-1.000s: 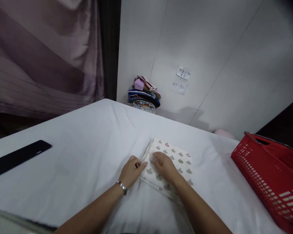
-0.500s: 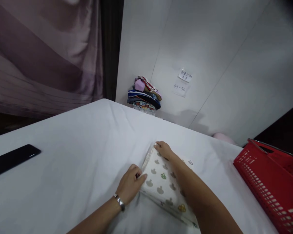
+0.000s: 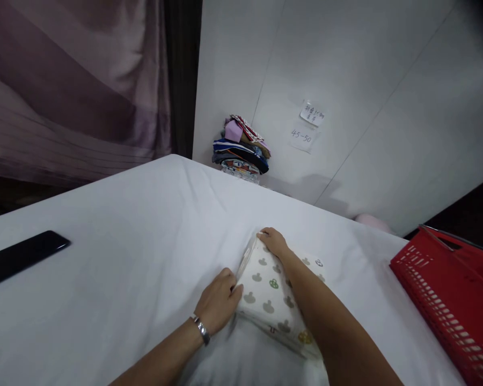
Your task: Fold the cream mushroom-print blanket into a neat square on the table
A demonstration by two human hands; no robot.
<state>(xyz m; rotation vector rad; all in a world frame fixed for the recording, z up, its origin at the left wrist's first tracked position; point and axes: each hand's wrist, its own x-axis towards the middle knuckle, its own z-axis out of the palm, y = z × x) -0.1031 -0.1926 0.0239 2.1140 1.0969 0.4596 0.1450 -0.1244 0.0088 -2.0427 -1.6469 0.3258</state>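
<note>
A folded white cloth (image 3: 261, 289) printed with grey, green and yellow mushrooms lies on the white-covered table (image 3: 116, 241). My left hand (image 3: 219, 300), with a metal band at the wrist, pinches the near left corner of the cloth, thumb on top and fingers at the edge. At the far corner, my right hand (image 3: 272, 241) grips the cloth with its fingers curled over the edge. My right forearm crosses above the cloth and hides part of its right side.
A red plastic basket (image 3: 443, 300) stands at the right. Folded clothes (image 3: 241, 147) are piled beyond the far edge, by a wall with paper notes (image 3: 306, 128). A black flat object (image 3: 28, 254) lies at the left. A purple curtain (image 3: 76, 91) hangs behind.
The view has shifted slightly, so the surroundings sit a little differently. Both hands keep their hold on the cloth, which looks nearly the same.
</note>
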